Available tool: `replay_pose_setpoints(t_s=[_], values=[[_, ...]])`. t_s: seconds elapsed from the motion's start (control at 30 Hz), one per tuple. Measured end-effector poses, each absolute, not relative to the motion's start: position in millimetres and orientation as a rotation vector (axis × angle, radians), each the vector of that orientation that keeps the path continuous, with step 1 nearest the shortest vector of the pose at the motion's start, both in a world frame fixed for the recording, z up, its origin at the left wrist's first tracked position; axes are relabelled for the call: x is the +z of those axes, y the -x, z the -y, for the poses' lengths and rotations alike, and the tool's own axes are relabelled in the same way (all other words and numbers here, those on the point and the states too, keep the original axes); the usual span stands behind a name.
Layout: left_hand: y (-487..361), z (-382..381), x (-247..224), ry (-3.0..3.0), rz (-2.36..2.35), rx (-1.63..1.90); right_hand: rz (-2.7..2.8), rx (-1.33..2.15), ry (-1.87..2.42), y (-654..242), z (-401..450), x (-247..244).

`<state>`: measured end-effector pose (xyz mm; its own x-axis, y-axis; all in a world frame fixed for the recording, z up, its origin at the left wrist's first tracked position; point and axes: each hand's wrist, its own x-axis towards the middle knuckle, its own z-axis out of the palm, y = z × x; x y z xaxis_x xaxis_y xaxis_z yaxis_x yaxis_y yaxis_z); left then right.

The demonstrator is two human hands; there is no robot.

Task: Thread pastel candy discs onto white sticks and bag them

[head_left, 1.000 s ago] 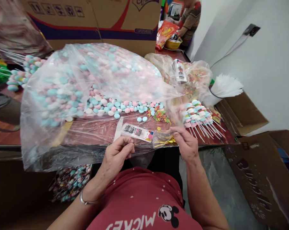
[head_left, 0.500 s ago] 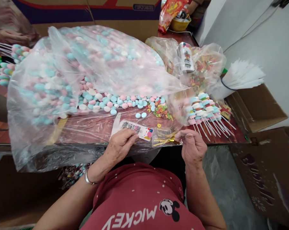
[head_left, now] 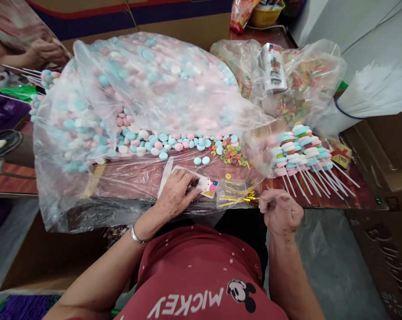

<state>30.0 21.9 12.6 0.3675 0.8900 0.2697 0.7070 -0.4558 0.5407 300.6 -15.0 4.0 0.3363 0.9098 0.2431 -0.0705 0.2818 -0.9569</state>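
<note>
Lengthwise, printed card [head_left: 207, 186] slants down-right under left hand [head_left: 177, 190], fingers half-curled; right hand [head_left: 282, 210] curled tighter; holds unclear.

Soft light leaves glare on the plastic bag [head_left: 154, 89] and shadow under the table [head_left: 366, 193]

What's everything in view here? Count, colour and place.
Table: one, reddish-brown, centre
Plastic bag: one, clear, across table
Round sweets: many, pink, blue, white, in and before bag
Ring sweets: many, multicoloured, beside round sweets
Printed card: one visible, white, front edge
Shiny strips: several, gold, right of card
Sweet skewers: many, pastel, right
Printed packet: one, white, upper right
Sticks: many, white, far right
Mug: one, grey, far left
Basin: one, yellow, top right
Cardboard boxes: several, brown, around table
Co-worker's hand: at least one, top left
Shirt: one, red, bottom centre
Left hand: one, over card
Right hand: one, beside strips
</note>
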Motion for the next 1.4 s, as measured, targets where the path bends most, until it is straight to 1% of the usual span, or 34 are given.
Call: replay_pose_setpoints(t_s=[0.17,0.33,0.57,0.77,0.93,1.03,1.17,1.33,1.4], values=[[-34,-36,7,-2.482,-1.394,0.545,1.015,0.871,1.159,-300,8,-1],[-34,-44,10,-2.471,-1.315,0.476,1.037,0.849,1.188,-299,6,-4],[-32,-43,11,-2.473,-1.258,0.518,1.064,0.843,1.156,-300,8,-7],[-33,-44,6,-2.448,-1.313,0.557,1.069,0.84,1.157,-301,6,-10],[-30,-41,7,-2.367,-1.349,0.768,1.078,0.817,1.054,-301,14,9],[-39,-31,17,-2.525,-1.448,0.863,1.334,0.792,1.077,-291,20,25],[-61,-16,30,-2.693,-1.52,0.948,1.665,0.659,1.187,-263,17,32],[-72,-4,38,-2.702,-1.471,1.024,1.836,0.31,1.136,-244,7,27],[-70,-2,41,-2.659,-1.425,1.125,1.856,0.162,1.114,-246,5,26]])
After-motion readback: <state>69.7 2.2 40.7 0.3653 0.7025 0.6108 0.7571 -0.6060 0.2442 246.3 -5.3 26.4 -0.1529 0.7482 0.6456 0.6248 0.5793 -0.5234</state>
